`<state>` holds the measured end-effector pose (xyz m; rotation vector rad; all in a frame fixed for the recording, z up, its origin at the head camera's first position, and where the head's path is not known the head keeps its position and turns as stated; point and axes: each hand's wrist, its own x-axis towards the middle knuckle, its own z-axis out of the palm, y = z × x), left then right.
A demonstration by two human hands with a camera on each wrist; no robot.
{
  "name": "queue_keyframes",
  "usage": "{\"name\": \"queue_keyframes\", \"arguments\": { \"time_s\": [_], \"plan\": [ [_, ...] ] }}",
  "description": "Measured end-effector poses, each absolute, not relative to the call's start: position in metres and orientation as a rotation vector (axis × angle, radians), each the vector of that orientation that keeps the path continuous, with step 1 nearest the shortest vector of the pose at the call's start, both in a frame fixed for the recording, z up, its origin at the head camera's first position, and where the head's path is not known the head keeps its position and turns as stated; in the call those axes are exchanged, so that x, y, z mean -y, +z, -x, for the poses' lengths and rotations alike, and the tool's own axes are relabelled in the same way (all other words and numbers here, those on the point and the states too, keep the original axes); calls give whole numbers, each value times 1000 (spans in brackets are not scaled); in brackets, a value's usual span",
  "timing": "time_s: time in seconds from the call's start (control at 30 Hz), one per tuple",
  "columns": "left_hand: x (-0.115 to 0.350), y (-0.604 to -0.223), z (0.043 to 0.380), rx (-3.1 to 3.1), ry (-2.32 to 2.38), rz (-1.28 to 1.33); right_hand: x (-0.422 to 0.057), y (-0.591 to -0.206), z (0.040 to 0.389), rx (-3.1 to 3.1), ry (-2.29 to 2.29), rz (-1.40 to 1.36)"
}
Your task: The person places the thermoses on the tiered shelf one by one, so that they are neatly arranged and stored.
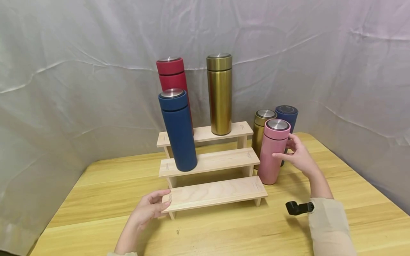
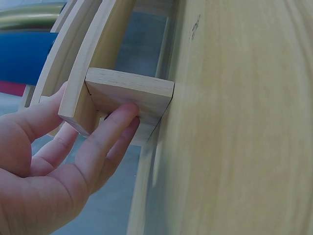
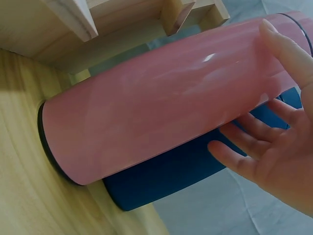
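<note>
Pink bottle (image 1: 272, 158) standing upright!

Lid (image 1: 278, 124) up, on the tabletop (image 1: 237, 234) right of the stand (image 1: 221, 161), gold bottle (image 1: 257, 140) and blue bottle (image 1: 287, 116) close behind; right hand (image 1: 299, 154) grips it, fingers half spread, left hand (image 1: 148, 209) pinches the bottom step (image 1: 214, 195).

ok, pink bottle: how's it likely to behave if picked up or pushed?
The pink bottle is probably stiff, judging by its straight, undented wall. Its glossy finish could make it a bit slippery for the right hand. Tall on a narrow round base, it may tip if pushed high, then roll.
</note>
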<state>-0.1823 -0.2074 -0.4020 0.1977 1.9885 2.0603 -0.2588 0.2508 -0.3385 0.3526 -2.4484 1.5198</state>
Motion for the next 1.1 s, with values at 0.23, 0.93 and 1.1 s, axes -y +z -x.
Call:
{"name": "queue_keyframes", "arguments": {
  "time_s": [0.23,0.93,1.1],
  "plan": [
    [208,-402,183,-1988,2059,-208,-254,-347,263,2504,1500,-452],
    [208,-403,183,-1968,2076,-205,-255,-351,264,2572,1503,-444],
    [208,-403,183,-1970,2075,-212,-254,-351,264,2561,1514,-398]
  ]
}}
